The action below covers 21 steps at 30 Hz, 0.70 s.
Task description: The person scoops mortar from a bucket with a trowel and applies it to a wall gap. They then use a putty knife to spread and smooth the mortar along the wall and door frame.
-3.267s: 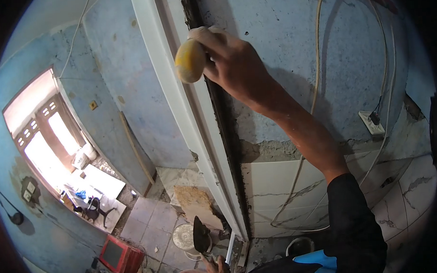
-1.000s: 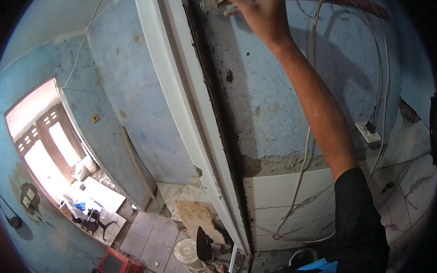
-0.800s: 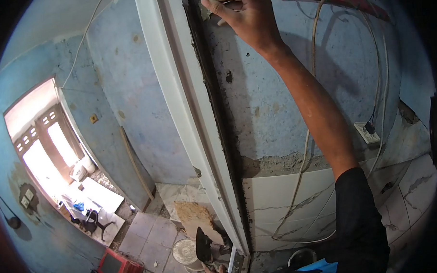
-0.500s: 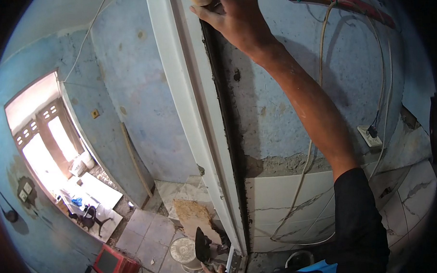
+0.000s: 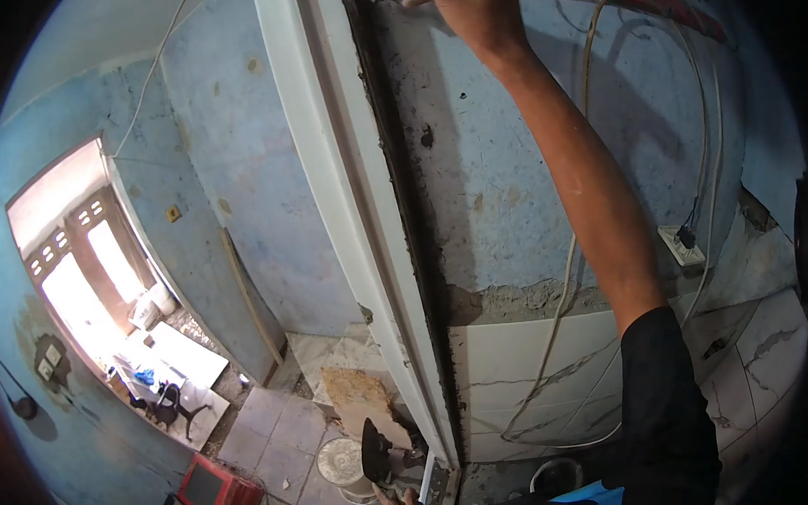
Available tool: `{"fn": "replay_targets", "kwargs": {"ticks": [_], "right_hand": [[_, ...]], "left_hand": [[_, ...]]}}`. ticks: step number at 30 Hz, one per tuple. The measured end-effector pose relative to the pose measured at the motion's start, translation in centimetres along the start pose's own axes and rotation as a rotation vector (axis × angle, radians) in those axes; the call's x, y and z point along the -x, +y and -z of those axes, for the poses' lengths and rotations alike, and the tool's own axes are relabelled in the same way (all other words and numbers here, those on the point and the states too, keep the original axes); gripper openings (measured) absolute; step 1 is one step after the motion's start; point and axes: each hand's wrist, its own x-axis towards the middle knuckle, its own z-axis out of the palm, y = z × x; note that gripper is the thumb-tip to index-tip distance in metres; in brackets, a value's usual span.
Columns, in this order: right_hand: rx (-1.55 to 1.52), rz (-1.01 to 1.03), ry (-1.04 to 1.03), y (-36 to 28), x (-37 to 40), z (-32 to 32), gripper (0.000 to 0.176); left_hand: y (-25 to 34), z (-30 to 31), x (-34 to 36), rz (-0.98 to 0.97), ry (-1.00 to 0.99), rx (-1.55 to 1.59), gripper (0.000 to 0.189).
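My right hand [image 5: 471,8] is raised at the top edge, in front of the blue wall [image 5: 508,160] and right of the tall white frame [image 5: 330,184]. One finger points left; the rest is cut off, and anything it holds is out of view. My left hand [image 5: 402,504] is low at the bottom edge, its fingers closed near the foot of the frame. What it grips is too small to make out. Just above it is a dark trowel-like blade [image 5: 372,448]. A dark gap [image 5: 399,164] runs along the frame's right side.
A round pale-topped bucket [image 5: 340,461] and a brown board [image 5: 360,401] stand left of the frame's foot. A red box [image 5: 218,492] is at lower left. A cable [image 5: 561,300] hangs over marbled tiles [image 5: 515,364] and a socket [image 5: 681,245] at right.
My right hand has moved up and right, away from the frame's edge; the pale yellowish item it held is no longer visible. My left hand has barely moved.
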Motion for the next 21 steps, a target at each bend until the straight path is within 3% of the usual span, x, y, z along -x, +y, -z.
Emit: {"fn": "replay_targets", "kwargs": {"ticks": [4, 6, 8, 10, 12, 16, 18, 21], "right_hand": [[0.203, -0.027, -0.129, 1.0, 0.0, -0.7, 0.034], [0.278, 0.158, -0.109, 1.8, 0.5, -1.3, 0.036], [0.268, 0.184, -0.149, 1.4, 0.5, -0.8, 0.035], [-0.055, -0.144, -0.140, 0.5, 0.5, -0.1, 0.035], [-0.065, -0.098, -0.104, 0.6, 0.0, 0.3, 0.037], [0.160, 0.042, -0.104, 2.5, -1.0, 0.0, 0.038], [0.205, -0.026, -0.130, 2.6, -1.1, -0.4, 0.039], [0.180, -0.020, -0.162, 2.3, -0.4, -0.4, 0.036]], "left_hand": [[0.1, 0.0, -0.5, -0.004, 0.006, 0.061, 0.011], [-0.5, 0.9, -0.7, 0.056, -0.135, 0.077, 0.022], [-3.2, 1.2, -0.9, 0.017, -0.130, 0.034, 0.025], [-2.2, 0.9, -0.7, -0.014, -0.124, -0.007, 0.029], [-0.8, 0.5, -0.4, -0.085, -0.044, 0.043, 0.031], [1.4, 0.7, 0.1, -0.086, -0.079, 0.029, 0.033], [5.0, 0.2, 0.6, 0.050, -0.084, 0.095, 0.035], [1.6, 0.4, -0.2, -0.057, -0.051, 0.007, 0.023]]}}
